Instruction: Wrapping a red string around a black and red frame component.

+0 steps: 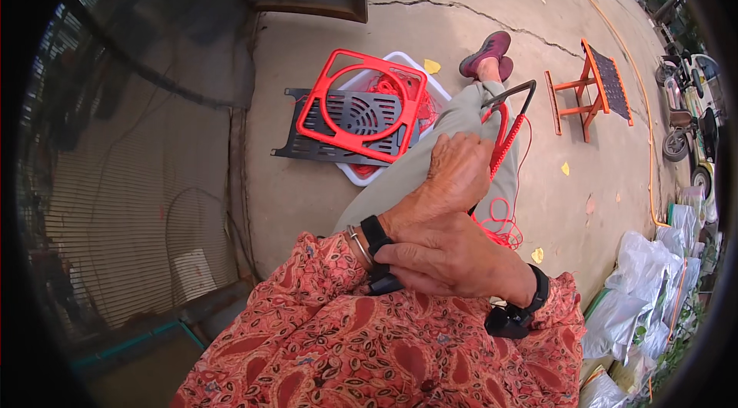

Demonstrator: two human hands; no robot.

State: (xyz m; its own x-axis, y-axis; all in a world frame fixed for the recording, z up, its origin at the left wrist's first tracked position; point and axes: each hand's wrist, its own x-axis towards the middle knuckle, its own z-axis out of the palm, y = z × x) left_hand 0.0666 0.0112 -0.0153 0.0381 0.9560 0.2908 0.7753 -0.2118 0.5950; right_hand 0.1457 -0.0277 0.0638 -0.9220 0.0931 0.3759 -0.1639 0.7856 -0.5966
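Note:
My left hand is curled with its knuckles up above my lap, its fingertips hidden beneath. Just past it rises a red cord-wrapped frame with a black bent bar; whether the hand grips it I cannot tell. My right hand reaches across to the left wrist, its fingers closing on the black wrist strap beside a metal bracelet. Loose red cord hangs in coils below the frame. A second black strap with a dark device circles my right wrist.
A white basket holding red cord stands left of my legs. Across it lie a slotted black panel and a red square frame. An orange stool stands at right, silvery bags below. A dark screen lines the left.

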